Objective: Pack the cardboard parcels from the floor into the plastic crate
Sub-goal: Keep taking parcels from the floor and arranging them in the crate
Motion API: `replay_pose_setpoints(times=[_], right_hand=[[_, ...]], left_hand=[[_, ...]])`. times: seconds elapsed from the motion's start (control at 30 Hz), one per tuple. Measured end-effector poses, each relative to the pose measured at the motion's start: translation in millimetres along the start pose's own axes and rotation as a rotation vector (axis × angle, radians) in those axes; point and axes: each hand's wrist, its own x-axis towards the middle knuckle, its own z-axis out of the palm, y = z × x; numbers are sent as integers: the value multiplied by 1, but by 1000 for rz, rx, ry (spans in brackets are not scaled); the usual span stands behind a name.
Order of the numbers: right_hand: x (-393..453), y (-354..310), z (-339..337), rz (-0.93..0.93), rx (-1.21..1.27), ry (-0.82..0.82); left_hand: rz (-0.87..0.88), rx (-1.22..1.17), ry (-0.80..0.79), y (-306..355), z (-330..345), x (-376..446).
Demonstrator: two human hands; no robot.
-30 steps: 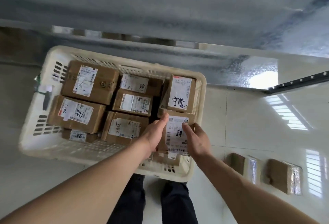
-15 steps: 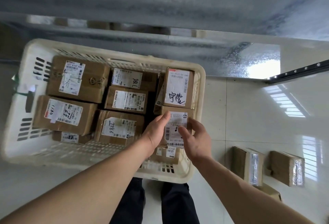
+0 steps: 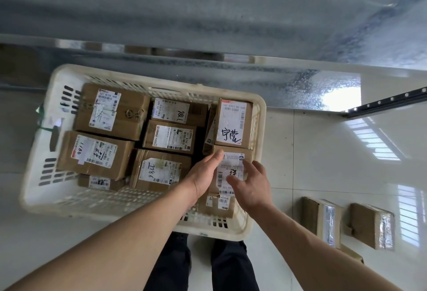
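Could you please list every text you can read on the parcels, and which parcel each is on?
"98L": back middle parcel.
"1786": front middle parcel.
"1180": left parcel.
"42 H431 00 049": back right parcel.
The remaining print and barcodes are too small or blurred to read.

The crate [image 3: 258,152] is cream plastic with holes in its sides. The parcels [image 3: 111,115] are brown, matt cardboard with white paper labels [image 3: 232,119]. The floor [image 3: 323,163] is shiny, smooth tile. Two parcels on the floor [image 3: 369,226] have shiny tape on them.
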Motion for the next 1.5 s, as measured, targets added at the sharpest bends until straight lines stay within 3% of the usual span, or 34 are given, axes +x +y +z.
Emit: replay_pose_setpoints(times=[0.17,0.37,0.6,0.9,1.1,1.27,1.5], right_hand=[[-12,-7,-5,-16,-19,-45],[-11,3,5,-151,-172,-84],[1,13,14,-155,-362,-142],[3,3,1,-127,-389,-245],[-12,-11,-14,-100,-280,-184],[-40,-32,-40,-69,-138,-72],[-108,-79,-101,-99,-62,46]], left_hand=[[16,26,-24,1,-4,-12],[-10,62,-79,-8,3,-2],[-68,76,-123,-16,11,11],[-43,98,-125,-5,11,4],[39,145,-100,10,9,-15],[337,672,225,29,-4,-54],[452,867,269,79,-20,-135]])
